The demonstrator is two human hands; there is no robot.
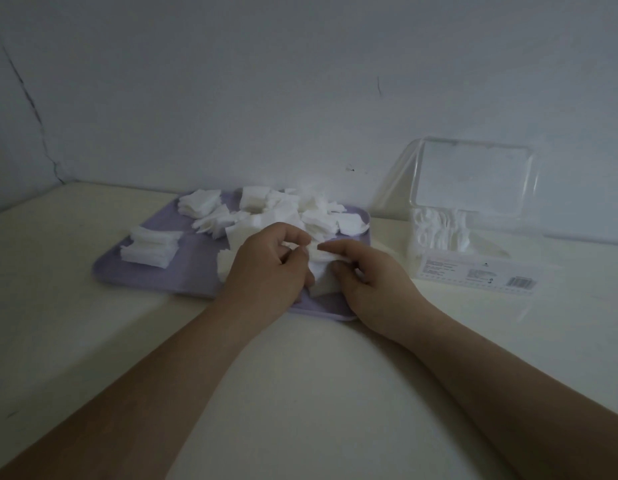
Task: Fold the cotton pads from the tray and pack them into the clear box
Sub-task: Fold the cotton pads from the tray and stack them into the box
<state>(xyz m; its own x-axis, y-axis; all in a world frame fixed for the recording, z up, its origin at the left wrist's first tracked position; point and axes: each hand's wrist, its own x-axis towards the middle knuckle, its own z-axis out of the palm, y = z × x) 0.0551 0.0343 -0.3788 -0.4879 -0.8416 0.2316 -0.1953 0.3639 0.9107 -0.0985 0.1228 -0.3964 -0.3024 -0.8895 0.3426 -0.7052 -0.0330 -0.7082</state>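
Dim light, slight blur throughout.

Tray (144, 275): lavender, rectangular, rounded corners, low raised rim, smooth matt surface. Set flat on a pale table (300, 375) close to a white wall (266, 81).

Cotton pads (266, 209): white, square, soft and fibrous. Heaped loosely across the tray from 11 to 2 o'clock, several tilted on edge. 1 neater stack (148, 249) noted at 9 o'clock on the tray, edges roughly aligned.

Cotton pad (321, 271): 1 piece held between both hands over the tray's 5 o'clock part, partly bent. Whether its lower corner touches the tray cannot be told.

Left hand (266, 261): fingers curled, thumb and fingertips pinched onto the pad's left edge.

Right hand (366, 275): index finger laid straight along the pad's upper edge, thumb pressed against the pad from below, other fingers curled under.

Clear box (416, 258): at 3 o'clock from the tray, apart from it. Transparent hard plastic, rectangular, rounded corners. Lid (470, 174) opened and stood upright against the wall. White pads seen packed inside, toward the back.

Label (473, 271): white, on the front wall of the box. Lines of small print too blurred to be read. Barcode (522, 282) at its right end.

Crack (26, 95): dark, thin, running down the wall at 10 o'clock.
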